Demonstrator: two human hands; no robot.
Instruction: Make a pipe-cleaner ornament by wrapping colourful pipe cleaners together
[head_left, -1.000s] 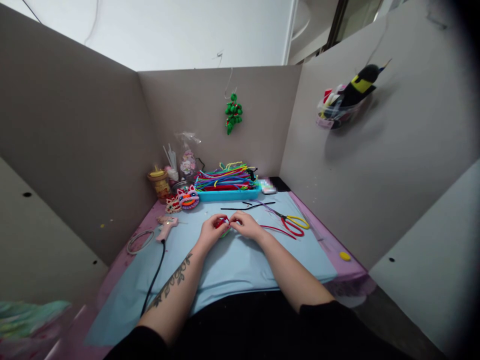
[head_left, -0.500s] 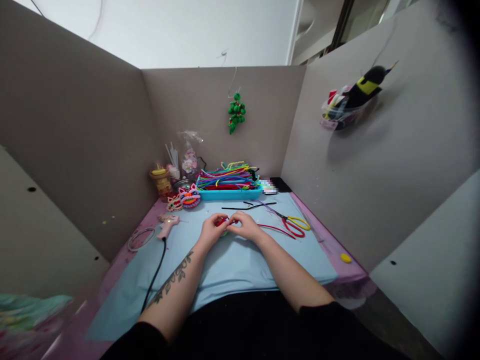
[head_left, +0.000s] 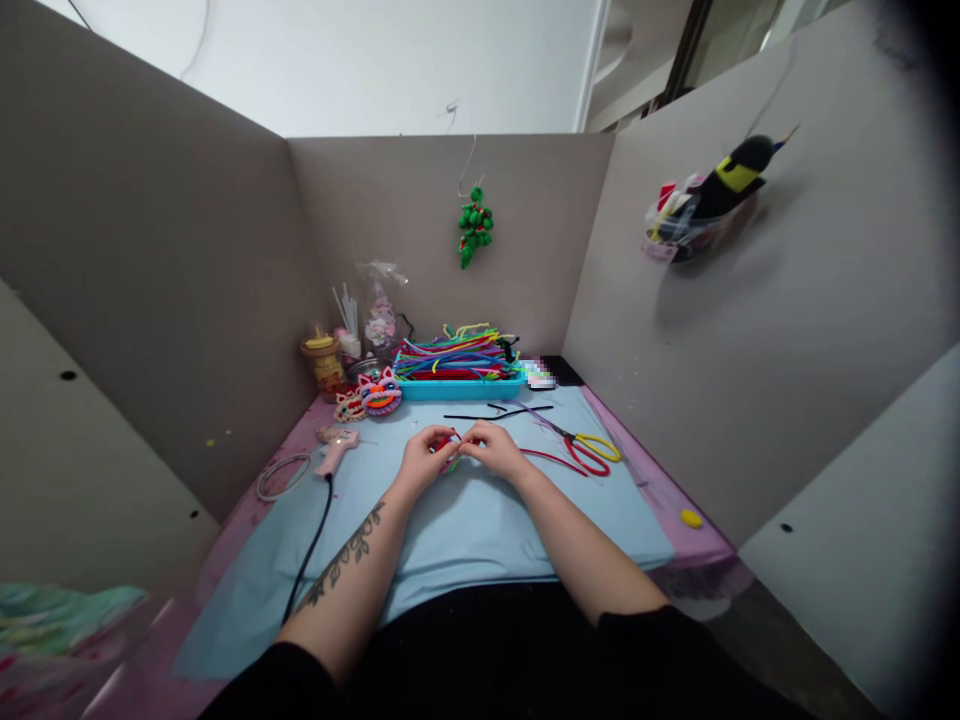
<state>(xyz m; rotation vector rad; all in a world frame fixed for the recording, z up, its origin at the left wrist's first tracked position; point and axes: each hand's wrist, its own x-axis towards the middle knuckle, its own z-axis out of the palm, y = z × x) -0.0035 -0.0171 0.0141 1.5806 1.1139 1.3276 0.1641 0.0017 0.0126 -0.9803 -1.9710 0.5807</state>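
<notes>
My left hand (head_left: 424, 458) is closed around a small red and green pipe-cleaner piece (head_left: 450, 455) above the blue cloth (head_left: 480, 525). Facing it, my right hand (head_left: 493, 450) pinches the red part of the same piece, fingertips close to the left ones. Most of the piece is hidden by my fingers. A red pipe cleaner (head_left: 555, 458) stretches out to the right from behind my right hand; whether it joins the held piece I cannot tell. Beyond my hands lie black pipe cleaners (head_left: 472, 416). Scissors (head_left: 590, 455) with red and yellow handles rest to the right.
A turquoise tray (head_left: 457, 391) of coloured pipe cleaners stands at the back. Left of it are a lion-head ornament (head_left: 380, 393) and a jar (head_left: 325, 368). A pink glue gun (head_left: 337, 452) with its cord lies left. A yellow disc (head_left: 691, 518) is at right. Grey partitions surround the table.
The right fingertips have shifted slightly, and a red strand now sticks up a little between the hands. Both hands stay in almost the same place.
</notes>
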